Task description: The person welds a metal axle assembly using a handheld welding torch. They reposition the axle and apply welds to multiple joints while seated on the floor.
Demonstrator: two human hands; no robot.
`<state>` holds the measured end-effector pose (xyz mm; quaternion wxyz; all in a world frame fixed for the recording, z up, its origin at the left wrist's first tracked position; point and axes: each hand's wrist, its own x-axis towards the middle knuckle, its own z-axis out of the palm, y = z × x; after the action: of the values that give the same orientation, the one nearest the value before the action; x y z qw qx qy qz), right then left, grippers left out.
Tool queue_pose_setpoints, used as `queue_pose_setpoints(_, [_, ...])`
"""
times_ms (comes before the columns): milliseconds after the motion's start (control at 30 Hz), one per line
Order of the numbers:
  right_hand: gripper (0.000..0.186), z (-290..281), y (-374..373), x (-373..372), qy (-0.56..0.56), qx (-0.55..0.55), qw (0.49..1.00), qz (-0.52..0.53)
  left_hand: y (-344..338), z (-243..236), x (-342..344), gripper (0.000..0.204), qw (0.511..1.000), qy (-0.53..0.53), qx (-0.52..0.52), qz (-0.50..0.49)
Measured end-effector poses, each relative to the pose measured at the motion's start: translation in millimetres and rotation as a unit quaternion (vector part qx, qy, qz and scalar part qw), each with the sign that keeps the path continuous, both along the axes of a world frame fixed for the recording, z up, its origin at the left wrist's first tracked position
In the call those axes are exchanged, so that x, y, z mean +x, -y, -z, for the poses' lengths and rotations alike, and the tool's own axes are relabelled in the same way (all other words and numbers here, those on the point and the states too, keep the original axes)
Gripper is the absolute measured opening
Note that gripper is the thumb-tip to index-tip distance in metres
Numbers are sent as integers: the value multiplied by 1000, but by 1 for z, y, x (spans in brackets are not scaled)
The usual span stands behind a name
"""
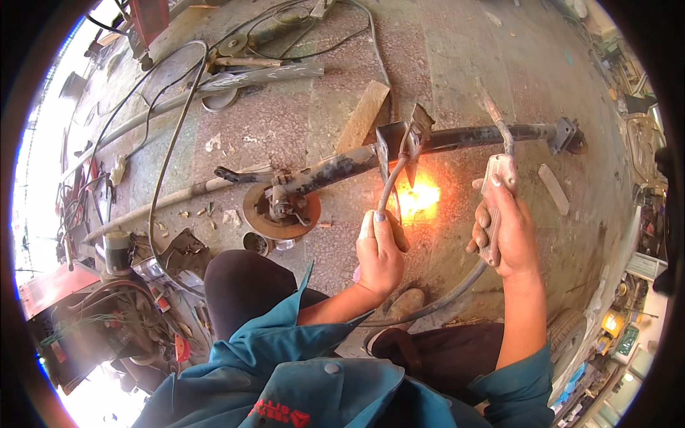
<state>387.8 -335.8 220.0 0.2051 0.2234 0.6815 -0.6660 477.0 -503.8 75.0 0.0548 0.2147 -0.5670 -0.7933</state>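
Note:
A black metal axle-like tube (pixel 335 171) lies across the floor in front of me, with a rusty round disc (pixel 312 215) at its left end and a flanged plate (pixel 564 134) at its right. My left hand (pixel 379 253) is closed round the thin handle of what looks like a chipping hammer (pixel 390 187). The hammer's head overlaps a bracket (pixel 385 146) on the tube; whether they touch, I cannot tell. In my right hand (pixel 508 232) is a worn, pinkish welding electrode holder (pixel 501 171), its tip pointing up and away. Bright orange light (pixel 419 196) glows just below the bracket.
A wooden block (pixel 364 115) lies behind the tube, and a flat strip (pixel 553 189) to the right. An angle grinder (pixel 235 46), long pipes (pixel 264 75) and looping cables (pixel 175 143) spread over the far left. A thick cable (pixel 457 292) runs below my right hand.

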Motion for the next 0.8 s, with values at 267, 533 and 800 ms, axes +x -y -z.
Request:
queue_pose_setpoints(267, [50, 4, 2, 0, -3, 3, 1000, -7, -12, 38, 15, 36, 985, 158, 70, -7])
queue_pose_setpoints(533, [50, 11, -3, 0, 10, 4, 1000, -13, -35, 49, 14, 39, 975, 106, 102, 166])
queue_pose_setpoints(800, [49, 20, -8, 7, 57, 15, 997, -51, -29, 57, -2, 46, 930, 135, -128, 319])
